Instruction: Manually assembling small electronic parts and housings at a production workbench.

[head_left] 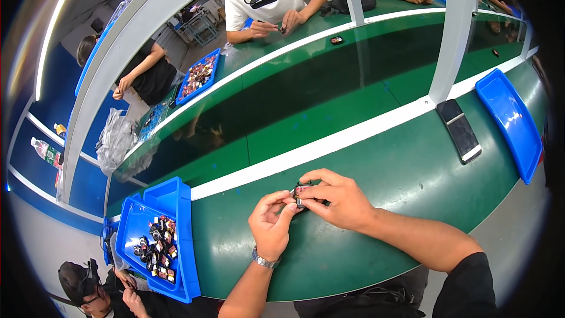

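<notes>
L hand (272, 222), silver watch at wrist, and R hand (335, 199) are both pinching a small black square part w/ red inside (302, 193) just above the green bench (376, 200), blue plastic bin of similar small parts (154, 241) sitting to the left, black phone (459, 130) lying farther right.

A dark phone screen (459, 131) is seen lying face up on the green table at the right, beside a blue tray, while a labelled plastic bottle (45, 152) lies at far left.
</notes>
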The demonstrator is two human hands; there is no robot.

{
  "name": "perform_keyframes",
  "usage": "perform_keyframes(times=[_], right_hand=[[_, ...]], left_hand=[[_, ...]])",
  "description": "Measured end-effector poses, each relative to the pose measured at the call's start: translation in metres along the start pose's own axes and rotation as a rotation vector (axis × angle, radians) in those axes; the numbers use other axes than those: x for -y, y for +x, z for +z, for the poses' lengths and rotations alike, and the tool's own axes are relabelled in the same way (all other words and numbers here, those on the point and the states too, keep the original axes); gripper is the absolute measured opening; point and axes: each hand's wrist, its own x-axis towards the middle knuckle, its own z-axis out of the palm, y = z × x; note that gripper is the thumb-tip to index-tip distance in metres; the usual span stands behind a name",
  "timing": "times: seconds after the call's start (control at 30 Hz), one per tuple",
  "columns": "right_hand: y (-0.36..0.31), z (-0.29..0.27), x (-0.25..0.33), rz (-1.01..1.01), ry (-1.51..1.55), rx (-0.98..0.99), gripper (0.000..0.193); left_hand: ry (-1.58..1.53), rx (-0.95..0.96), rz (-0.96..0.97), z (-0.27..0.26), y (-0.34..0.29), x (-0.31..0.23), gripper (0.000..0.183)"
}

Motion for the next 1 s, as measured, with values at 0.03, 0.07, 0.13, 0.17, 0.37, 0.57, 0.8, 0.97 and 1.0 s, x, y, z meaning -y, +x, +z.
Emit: perform_keyframes(times=[0.03, 0.07, 0.13, 0.17, 0.37, 0.57, 0.8, 0.97, 1.0], right_hand=[[0.000, -0.001, 0.000, -0.001, 0.000, -0.001, 0.014], [0.000, -0.001, 0.001, -0.020, -0.024, 0.007, 0.013], [0.002, -0.003, 0.002, -0.036, -0.050, 0.016, 0.012], [0.003, -0.003, 0.002, -0.043, -0.081, 0.033, 0.012], [0.005, 0.000, 0.003, 0.036, 0.051, 0.009, 0.020], [0.003, 0.001, 0.015, 0.084, 0.092, -0.054, 0.027], [0.000, 0.001, 0.021, 0.034, 0.032, -0.073, 0.025], [0.000, 0.001, 0.021, 0.010, 0.025, -0.062, 0.025], [-0.001, 0.001, 0.020, -0.003, 0.027, -0.061, 0.026]], left_hand=[[0.001, 0.001, -0.002, 0.000, 0.000, 0.000, 0.026], [0.002, 0.002, -0.001, 0.001, 0.000, -0.001, 0.026], [-0.006, -0.001, -0.017, 0.001, 0.000, -0.001, 0.026], [-0.008, -0.001, -0.018, 0.000, 0.001, 0.000, 0.026], [0.018, -0.001, -0.005, -0.003, 0.002, 0.002, 0.026], [0.090, -0.026, 0.104, -0.002, 0.003, 0.003, 0.026], [0.450, 0.006, 0.452, -0.007, 0.005, 0.006, 0.025], [0.564, 0.011, 0.565, -0.006, 0.007, 0.004, 0.027], [0.585, 0.004, 0.585, -0.006, 0.007, 0.004, 0.027]])
